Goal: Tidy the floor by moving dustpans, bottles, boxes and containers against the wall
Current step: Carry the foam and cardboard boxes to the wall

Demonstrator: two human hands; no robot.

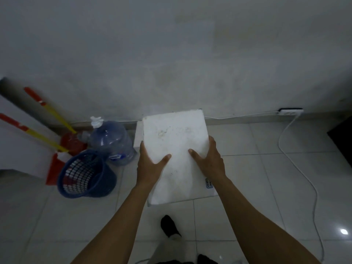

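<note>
Hands, left (150,164) and right (210,161), clamp white box (175,149) sides; I lower it level, flush against wall (171,63).

This looks like a plain utility corner in a home: pale glossy floor tiles (247,187) meet a bare, stained wall (171,54). Two red dustpans (73,141) with yellow handles, a blue plastic basket (85,174) and a large water bottle (112,143) stand there, and a power strip (290,111) trails a white cable.
</note>
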